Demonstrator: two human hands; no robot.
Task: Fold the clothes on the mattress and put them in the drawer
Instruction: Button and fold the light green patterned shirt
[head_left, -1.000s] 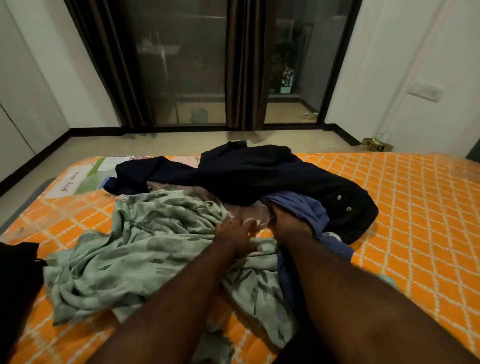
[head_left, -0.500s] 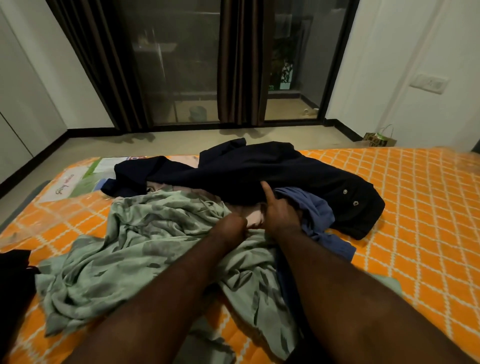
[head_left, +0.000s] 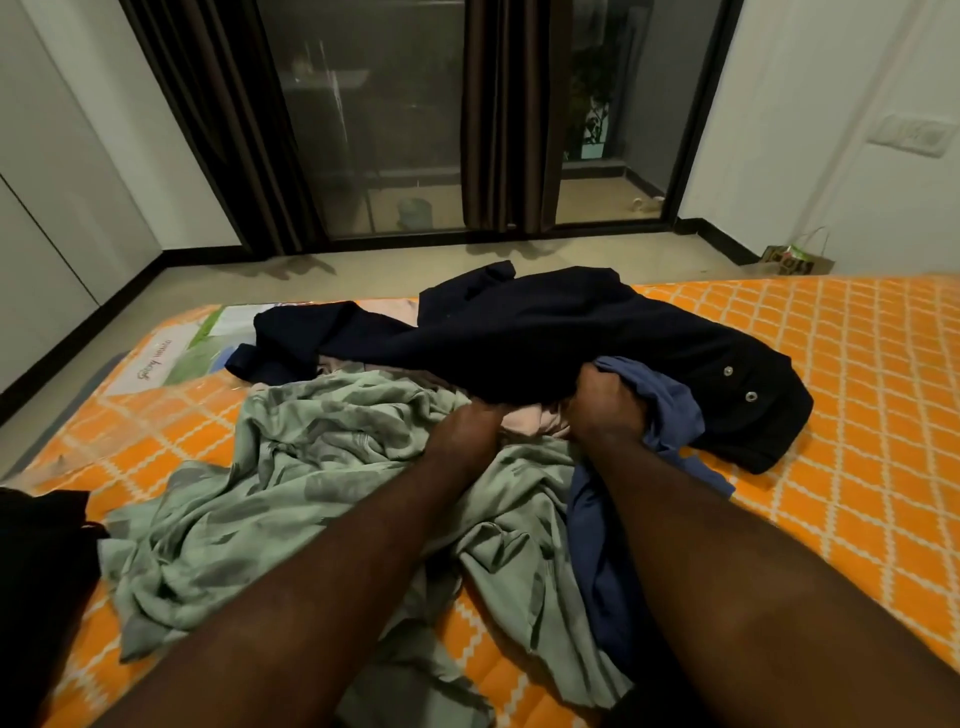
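A pile of clothes lies on the orange quilted mattress (head_left: 857, 415). A crumpled pale green patterned garment (head_left: 311, 467) is nearest me. Behind it spreads a dark navy garment (head_left: 519, 332) with metal snaps, and a blue garment (head_left: 660, 400) lies at its right. A pale pink garment (head_left: 535, 423) peeks out between my hands. My left hand (head_left: 467, 431) has its fingers curled into the pink cloth at the edge of the green one. My right hand (head_left: 608, 405) grips the front hem of the navy garment, thumb on top. No drawer is in view.
A black cloth item (head_left: 41, 571) sits at the mattress's left front edge. A printed label (head_left: 171, 353) covers the far left corner. Beyond the bare floor are glass doors with dark curtains (head_left: 509, 114). A small bag (head_left: 795, 257) stands by the right wall.
My right hand has closed from a raised thumb to a grip on the navy hem. My left hand has pushed deeper into the pile. The camera has moved closer.
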